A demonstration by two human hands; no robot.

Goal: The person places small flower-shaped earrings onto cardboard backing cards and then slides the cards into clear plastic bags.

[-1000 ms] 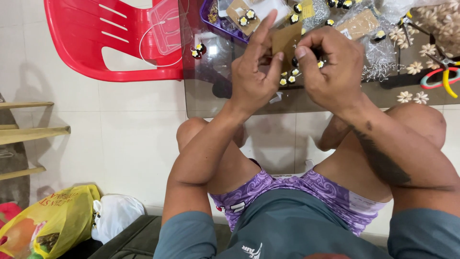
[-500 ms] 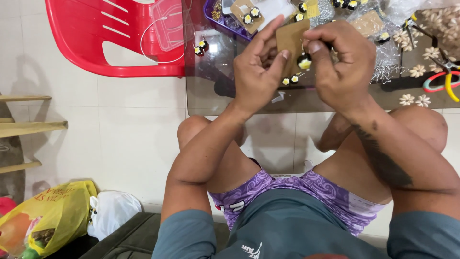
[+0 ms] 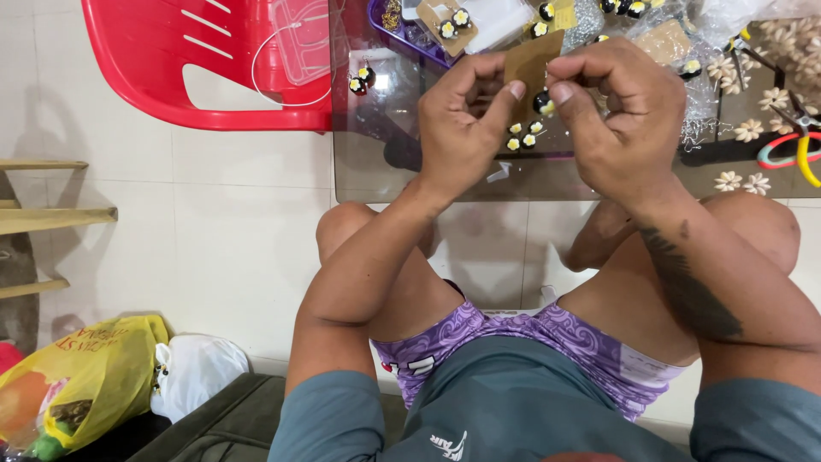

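Brown card (image 3: pixel 532 62), small and rectangular, is pinched in the left hand (image 3: pixel 457 128) above the glass surface (image 3: pixel 376 137). Right hand (image 3: pixel 620 120) fingers (image 3: pixel 566 92) pinch a small black-and-yellow bead flower (image 3: pixel 542 104) against the card's lower edge. Near left on the floor lies a yellow plastic bag (image 3: pixel 94 376).

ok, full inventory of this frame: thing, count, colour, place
brown card: one, held up between both hands
flower earring: one, black, white and yellow, at right fingertips
loose flower earrings: several, same colours, on glass table
purple tray: one, table's far side
pliers: red, green and yellow handles, table right
chair: one, red, upper left
bags: one yellow, one white, floor lower left
left hand: pinching card
right hand: pinching earring at card
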